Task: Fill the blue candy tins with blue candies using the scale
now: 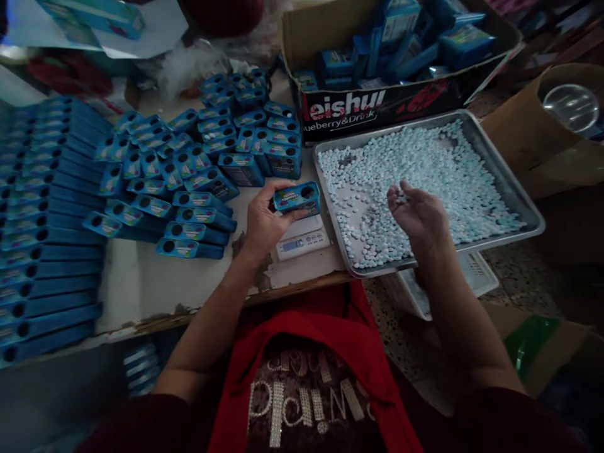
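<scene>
Blue box [297, 199], pinched between the left hand's [265, 219] thumb and fingers, is just left of the metal tray [531, 217]. Over the tray, the right hand [419, 212] curls palm-up around some pale pieces [402, 197]. Digital scale [302, 245] stands left of the tray, more boxes [189, 230] farther left, carton [349, 114] behind it.

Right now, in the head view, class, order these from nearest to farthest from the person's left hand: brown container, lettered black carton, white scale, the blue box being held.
1. Blue box: in the left hand, touching it.
2. White scale: just below and right of the hand.
3. Lettered black carton: up and right, behind the tray.
4. Brown container: far right.
</scene>
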The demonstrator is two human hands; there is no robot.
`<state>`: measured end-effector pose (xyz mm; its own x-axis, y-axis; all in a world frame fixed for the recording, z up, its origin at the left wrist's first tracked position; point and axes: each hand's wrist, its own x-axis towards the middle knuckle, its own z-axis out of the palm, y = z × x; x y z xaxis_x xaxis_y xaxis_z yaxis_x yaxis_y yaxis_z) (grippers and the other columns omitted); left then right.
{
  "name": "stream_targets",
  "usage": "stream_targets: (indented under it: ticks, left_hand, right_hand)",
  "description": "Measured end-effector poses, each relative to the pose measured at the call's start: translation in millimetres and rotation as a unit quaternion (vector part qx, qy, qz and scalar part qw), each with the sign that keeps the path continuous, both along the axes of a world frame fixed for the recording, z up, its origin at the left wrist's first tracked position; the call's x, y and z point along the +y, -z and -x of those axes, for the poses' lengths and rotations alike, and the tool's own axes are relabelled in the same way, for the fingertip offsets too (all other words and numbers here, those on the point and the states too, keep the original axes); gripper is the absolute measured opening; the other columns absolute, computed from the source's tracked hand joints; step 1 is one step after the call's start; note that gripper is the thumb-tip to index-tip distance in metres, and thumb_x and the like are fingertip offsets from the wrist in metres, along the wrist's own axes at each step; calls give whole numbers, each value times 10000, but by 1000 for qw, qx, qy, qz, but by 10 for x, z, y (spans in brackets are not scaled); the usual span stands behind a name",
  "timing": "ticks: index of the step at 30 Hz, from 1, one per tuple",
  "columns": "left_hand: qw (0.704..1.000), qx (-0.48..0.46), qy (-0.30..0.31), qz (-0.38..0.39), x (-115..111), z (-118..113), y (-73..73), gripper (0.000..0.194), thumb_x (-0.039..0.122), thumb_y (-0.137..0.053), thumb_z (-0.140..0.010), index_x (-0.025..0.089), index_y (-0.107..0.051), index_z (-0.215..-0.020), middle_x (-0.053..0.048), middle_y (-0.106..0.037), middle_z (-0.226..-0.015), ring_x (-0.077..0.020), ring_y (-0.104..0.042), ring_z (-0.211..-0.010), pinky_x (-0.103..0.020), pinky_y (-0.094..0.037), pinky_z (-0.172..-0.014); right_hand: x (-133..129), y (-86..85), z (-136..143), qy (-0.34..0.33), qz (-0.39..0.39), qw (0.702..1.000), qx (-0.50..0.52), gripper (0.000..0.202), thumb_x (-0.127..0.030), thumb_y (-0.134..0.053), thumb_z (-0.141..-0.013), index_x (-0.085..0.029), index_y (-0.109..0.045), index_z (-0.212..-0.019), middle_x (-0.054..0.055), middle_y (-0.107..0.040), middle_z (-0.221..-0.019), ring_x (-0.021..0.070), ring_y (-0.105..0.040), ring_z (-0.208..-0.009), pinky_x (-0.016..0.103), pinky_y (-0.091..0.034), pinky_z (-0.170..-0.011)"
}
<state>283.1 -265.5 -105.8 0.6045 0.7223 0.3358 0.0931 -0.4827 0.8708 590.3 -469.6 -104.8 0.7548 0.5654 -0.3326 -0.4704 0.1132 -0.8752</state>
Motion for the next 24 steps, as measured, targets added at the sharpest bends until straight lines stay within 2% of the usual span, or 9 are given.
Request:
stream_targets:
  ticks: [2,4,6,10,13,16,18,20,24]
  left_hand:
    - [1000,12,-10,-6,46,148,35,518,424,-1078,-883,258,-787,-1278,-22,-864,-1158,-253,-849,-1022,-383,-741,-929]
    - [1000,24,-11,-6,53,210,95,487,340,-1067,-883,252,-798,-1279,-30,-865,-1150,-261,-855,-1019,-381,-746,-924]
    - [1000,17,2,6,56,223,175,504,290,-1050,-896,249,-807,-1336,-61,-873,-1236,-284,-869,-1117,-424,-752,-1023]
    - [997,-37,29,53,182,324,324,742,318,-1051,-894,281,-744,-1568,-124,-833,-1486,-331,-822,-1399,-536,-682,-1259]
    - [995,-64,15,81,332,501,381,514,277,-844,-988,241,-768,-1495,-132,-829,-1429,-294,-845,-1320,-483,-711,-1196]
    - [996,-67,44,48,422,574,390,587,163,-723,-889,223,-795,-1469,-140,-787,-1502,-302,-811,-1387,-456,-707,-1189]
    - [996,-53,67,13,457,495,385,750,126,-718,-827,236,-765,-1567,-145,-739,-1637,-338,-738,-1529,-489,-662,-1273]
    - [997,-30,68,1,483,327,388,770,115,-734,-846,224,-742,-1609,-155,-729,-1686,-354,-709,-1576,-516,-611,-1344]
    - [999,39,-35,0,525,-76,429,322,192,-809,-1046,184,-835,-1366,-170,-839,-1486,-361,-784,-1447,-524,-613,-1321]
  right_hand:
    - [-63,-44,136,-47,37,997,42,251,-134,-903,-825,-239,-718,-960,7,-673,-875,110,-590,-667,124,-547,-542]
    - [-67,-119,279,-92,73,992,47,238,-160,-942,-822,-216,-759,-965,5,-670,-824,76,-486,-565,98,-411,-423]
    - [-32,-190,402,-125,102,986,35,209,-219,-982,-836,-184,-806,-942,6,-651,-763,55,-420,-516,95,-335,-376]
    - [0,-227,512,-154,101,983,16,308,-264,-1109,-741,-172,-870,-913,25,-681,-765,69,-523,-577,96,-463,-438]
    - [-52,-201,441,-131,101,986,24,415,-301,-1184,-629,-220,-862,-878,7,-704,-792,80,-589,-635,98,-544,-502]
    - [-31,-216,336,-128,119,984,42,543,-391,-1248,-506,-235,-849,-839,-14,-691,-771,57,-563,-618,82,-546,-516]
    - [86,-251,336,-136,120,983,24,609,-462,-1271,-452,-239,-848,-828,-12,-695,-774,57,-570,-631,84,-557,-536]
    - [292,-288,405,-154,114,981,-18,605,-511,-1270,-490,-249,-849,-836,-2,-716,-803,78,-604,-668,108,-570,-552]
    - [843,-353,582,-208,101,970,-70,489,-532,-1195,-714,-227,-850,-879,20,-709,-800,109,-611,-667,153,-528,-520]
